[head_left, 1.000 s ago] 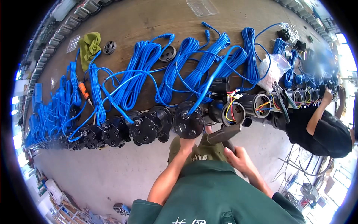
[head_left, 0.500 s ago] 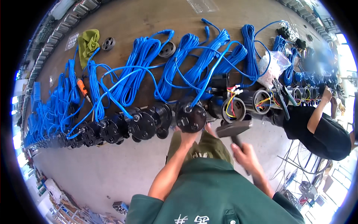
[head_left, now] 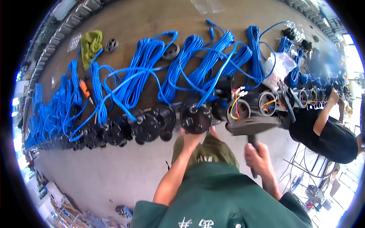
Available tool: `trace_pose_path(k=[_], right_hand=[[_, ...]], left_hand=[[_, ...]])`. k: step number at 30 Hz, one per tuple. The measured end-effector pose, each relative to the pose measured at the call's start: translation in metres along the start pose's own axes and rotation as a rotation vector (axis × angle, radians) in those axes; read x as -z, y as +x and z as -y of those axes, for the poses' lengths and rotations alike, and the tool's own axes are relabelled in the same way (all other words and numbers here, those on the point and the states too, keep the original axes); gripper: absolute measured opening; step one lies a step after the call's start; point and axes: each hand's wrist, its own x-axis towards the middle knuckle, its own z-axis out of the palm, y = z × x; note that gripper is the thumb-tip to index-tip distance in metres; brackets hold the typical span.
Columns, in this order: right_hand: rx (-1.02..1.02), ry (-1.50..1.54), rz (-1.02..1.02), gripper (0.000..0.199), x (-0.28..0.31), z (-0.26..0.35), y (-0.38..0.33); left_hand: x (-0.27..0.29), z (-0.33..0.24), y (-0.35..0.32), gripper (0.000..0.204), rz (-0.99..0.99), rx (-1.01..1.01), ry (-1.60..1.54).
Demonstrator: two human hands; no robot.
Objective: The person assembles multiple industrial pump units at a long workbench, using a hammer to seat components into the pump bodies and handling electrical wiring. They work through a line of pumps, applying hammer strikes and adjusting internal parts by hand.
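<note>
A black round-ended cylindrical housing [head_left: 196, 121] with a blue cable [head_left: 213, 85] rising from its end face sits at the table's near edge. My left hand [head_left: 191, 140] holds it from below, its fingertips hidden behind the housing. To the right, my right hand [head_left: 259, 157] is closed around the handle of a hammer [head_left: 251, 126]. The hammer's wide metal head is smeared by motion and stands apart from the housing, in front of an open cylinder [head_left: 238, 110] with red and yellow wires.
Several blue cable coils [head_left: 142, 72] cover the table [head_left: 152, 19]. More black housings [head_left: 146, 127] line its edge to the left. An orange-handled tool [head_left: 84, 89], a green cloth [head_left: 91, 43] and a white plastic bag [head_left: 277, 70] lie there. A co-worker [head_left: 323, 129] works at the right.
My right hand has moved a little to the right with the hammer, and the hammer head has swung to the right, away from the housing. My left hand stays at the housing.
</note>
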Motion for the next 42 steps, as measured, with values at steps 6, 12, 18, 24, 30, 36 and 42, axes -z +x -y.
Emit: trace_pose_path(k=[6, 12, 18, 24, 30, 36, 42], right_hand=[[0.317, -0.091, -0.148, 0.038, -0.006, -0.015, 0.024], [0.002, -0.354, -0.041, 0.041, 0.001, -0.017, 0.008], [0.496, 0.385, -0.124, 0.032, 0.007, 0.018, 0.004], [0.030, -0.449, 0.013, 0.041, -0.010, -0.049, 0.034], [-0.058, 0.064, 0.016, 0.036, 0.017, -0.018, 0.013], [-0.062, 0.142, -0.056, 0.030, 0.016, -0.034, 0.017], [-0.044, 0.051, -0.018, 0.033, 0.009, -0.049, 0.024]], left_hand=[[-0.011, -0.006, 0.007, 0.047, 0.023, 0.050, 0.022], [-0.005, 0.011, 0.000, 0.049, 0.046, 0.018, 0.068], [-0.006, 0.014, 0.000, 0.047, 0.050, 0.065, -0.064], [-0.010, -0.024, 0.013, 0.049, 0.048, -0.078, -0.043], [-0.002, 0.008, 0.009, 0.057, 0.105, 0.157, 0.103], [-0.013, -0.026, -0.009, 0.032, -0.051, 0.160, -0.104], [0.004, -0.033, 0.002, 0.049, 0.156, -0.011, 0.207]])
